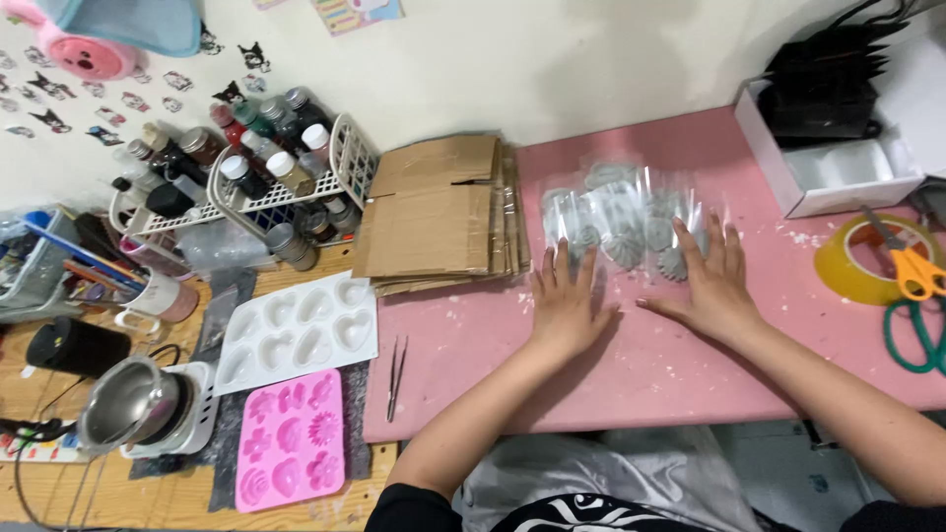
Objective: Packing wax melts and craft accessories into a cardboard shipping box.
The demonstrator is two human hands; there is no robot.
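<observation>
Both of my hands rest flat on a pink mat (631, 365). My left hand (566, 300) lies palm down with fingers spread, its fingertips on the near edge of a heap of clear plastic bags (623, 219) that hold grey flower-shaped pieces. My right hand (711, 281) lies palm down on the heap's right side, fingers apart. Neither hand grips anything.
Flattened cardboard (439, 212) lies left of the bags. Tweezers (395, 374), a white mould (296, 330) and a pink mould (291, 443) lie further left. Bottles fill white racks (345, 158). A metal pot (133, 404), tape roll (857, 261), scissors (916, 271) and a white box (838, 182) stand around.
</observation>
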